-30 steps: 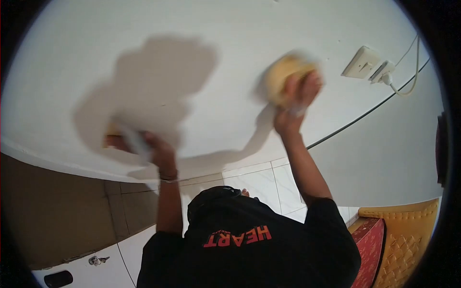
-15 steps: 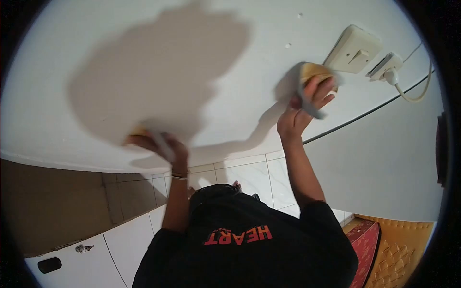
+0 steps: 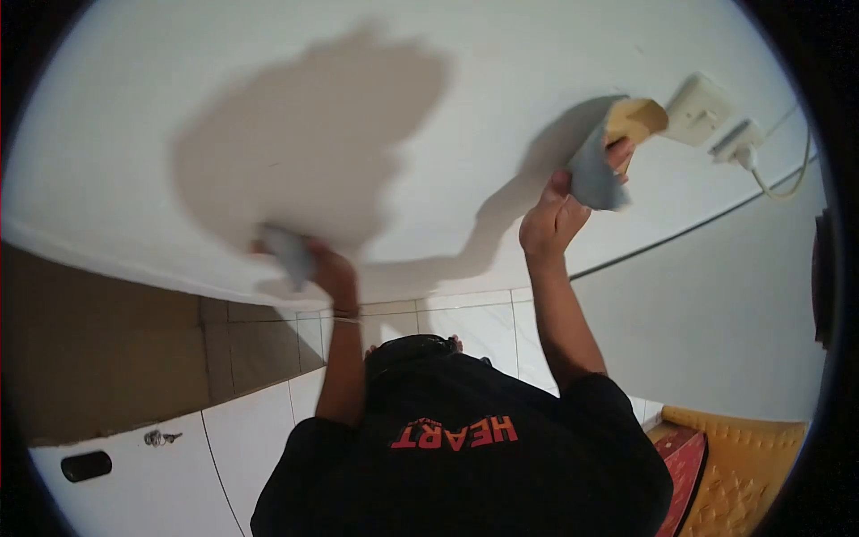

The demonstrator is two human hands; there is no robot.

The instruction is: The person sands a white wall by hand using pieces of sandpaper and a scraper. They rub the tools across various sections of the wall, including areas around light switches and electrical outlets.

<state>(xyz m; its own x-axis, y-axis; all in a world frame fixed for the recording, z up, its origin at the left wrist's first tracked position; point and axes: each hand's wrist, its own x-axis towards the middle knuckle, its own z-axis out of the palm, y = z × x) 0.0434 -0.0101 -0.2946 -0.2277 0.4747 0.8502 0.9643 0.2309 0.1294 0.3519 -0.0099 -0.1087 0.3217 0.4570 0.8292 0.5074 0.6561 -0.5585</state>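
In the head view, my right hand (image 3: 548, 222) grips a curled piece of sandpaper (image 3: 594, 172), grey on one face and tan on the other. Its fingers reach inside the curl, with the thumb along the grey side, close to the white wall (image 3: 483, 107). Lower on the left, my left hand (image 3: 333, 270) is closed on a second, smaller-looking piece of sandpaper (image 3: 288, 252), grey face showing and slightly blurred. That piece overlaps the wall, where the shadow of my head and arms falls.
A light switch (image 3: 701, 109) and a socket with a plugged-in white cable (image 3: 744, 154) sit right of my right hand. A grey panel (image 3: 707, 295) stands below them. White cabinet doors (image 3: 161, 488) with keys (image 3: 163, 438) are at lower left, above floor tiles (image 3: 465, 322).
The view has shifted, so the switch and socket appear farther right and lower. The right-hand sandpaper has turned and curled more, showing its grey face; the left-hand piece now shows grey too.
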